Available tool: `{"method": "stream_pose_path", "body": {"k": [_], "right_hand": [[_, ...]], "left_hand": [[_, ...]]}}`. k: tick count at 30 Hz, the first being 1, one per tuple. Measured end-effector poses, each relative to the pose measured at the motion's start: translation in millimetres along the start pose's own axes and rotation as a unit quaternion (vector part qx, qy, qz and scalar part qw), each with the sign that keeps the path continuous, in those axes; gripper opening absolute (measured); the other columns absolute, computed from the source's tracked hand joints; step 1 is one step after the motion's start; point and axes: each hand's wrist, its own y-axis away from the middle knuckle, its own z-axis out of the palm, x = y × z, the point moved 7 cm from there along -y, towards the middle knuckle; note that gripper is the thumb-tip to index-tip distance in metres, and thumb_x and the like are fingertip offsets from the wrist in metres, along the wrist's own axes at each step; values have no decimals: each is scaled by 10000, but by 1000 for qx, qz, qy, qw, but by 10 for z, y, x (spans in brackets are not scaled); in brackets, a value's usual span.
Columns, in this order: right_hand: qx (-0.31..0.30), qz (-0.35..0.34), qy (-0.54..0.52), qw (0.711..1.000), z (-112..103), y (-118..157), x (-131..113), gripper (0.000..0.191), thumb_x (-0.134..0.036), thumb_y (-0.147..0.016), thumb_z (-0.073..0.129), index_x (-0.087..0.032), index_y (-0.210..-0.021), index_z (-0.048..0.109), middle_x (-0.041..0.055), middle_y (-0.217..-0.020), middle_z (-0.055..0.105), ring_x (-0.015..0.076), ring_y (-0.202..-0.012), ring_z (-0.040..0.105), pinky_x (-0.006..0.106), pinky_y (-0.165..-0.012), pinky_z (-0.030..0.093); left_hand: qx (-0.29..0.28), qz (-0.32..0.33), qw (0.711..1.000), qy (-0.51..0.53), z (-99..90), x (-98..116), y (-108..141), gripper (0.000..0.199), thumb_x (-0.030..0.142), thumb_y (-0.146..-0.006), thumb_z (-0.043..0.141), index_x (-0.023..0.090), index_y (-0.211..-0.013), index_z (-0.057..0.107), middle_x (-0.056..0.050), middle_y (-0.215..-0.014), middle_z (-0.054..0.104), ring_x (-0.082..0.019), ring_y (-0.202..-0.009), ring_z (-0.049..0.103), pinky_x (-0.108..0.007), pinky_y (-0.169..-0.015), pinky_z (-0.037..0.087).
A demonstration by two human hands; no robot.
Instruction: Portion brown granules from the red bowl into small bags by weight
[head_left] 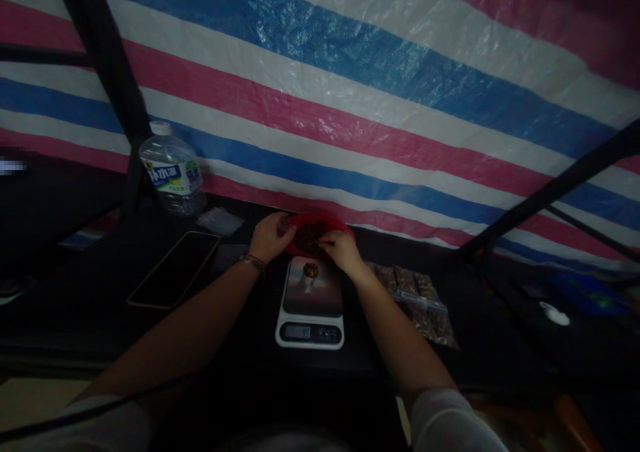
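Observation:
A red bowl (345,224) holding dark brown dried bits (309,235) stands against the striped sheet. My left hand (271,237) grips the bowl's left rim, thumb toward the inside. Over the bowl's right side, my right hand (341,249) has its fingertips pinched together at the brown bits; what is between them is too small to make out. Just in front sits a white digital kitchen scale (310,337) with a lit display. On its plate is a small cup (309,280) with brownish contents.
Several small clear bags of brown bits (423,305) lie right of the scale. Left are a phone (175,271), a clear plastic packet (220,221) and a large plastic bottle (173,172). Black frame bars (107,59) and a striped sheet (320,105) bound the black table.

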Motion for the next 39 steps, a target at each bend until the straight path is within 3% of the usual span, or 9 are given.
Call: {"method": "stream_pose_path", "body": {"k": [7, 14, 21, 30, 39], "right_hand": [[85, -22, -133, 987, -169, 330, -359, 146, -190, -802, 682, -237, -917, 759, 38, -935, 747, 190, -864, 685, 331, -818, 539], [107, -123, -69, 984, -219, 568, -723, 122, -212, -855, 645, -239, -880, 762, 43, -889, 720, 169, -851, 673, 286, -794, 551], [87, -157, -40, 983, -174, 604, -781, 128, -236, -881, 622, -225, -927, 741, 44, -896, 726, 158, -844, 673, 269, -782, 535], [47, -175, -25, 983, -149, 581, -838, 79, -264, -854, 665, -236, -817, 729, 26, -838, 743, 175, -825, 649, 320, -820, 488], [42, -180, -75, 980, -147, 581, -767, 104, -291, -868, 646, -245, -850, 737, 33, -878, 742, 172, -877, 661, 323, -840, 498]], "left_hand": [[5, -4, 1000, 8, -14, 2, 3, 385, 411, -823, 548, 150, -1099, 613, -106, -1045, 673, -248, -955, 638, -385, -897, 498], [6, -3, 1000, 15, 8, -4, -8, 379, 426, -823, 545, 155, -1077, 620, -108, -1031, 676, -250, -956, 637, -389, -895, 499], [5, -17, 1000, 21, 24, -22, -11, 376, 421, -821, 556, 156, -1079, 619, -108, -1034, 674, -245, -952, 639, -386, -897, 502], [-4, -25, 999, 22, 28, -25, -11, 391, 431, -818, 556, 162, -1096, 615, -100, -1044, 676, -244, -963, 639, -379, -904, 500], [-5, -30, 999, 21, 17, -34, -16, 379, 423, -820, 553, 166, -1090, 620, -99, -1045, 676, -239, -949, 638, -374, -894, 501]]}}
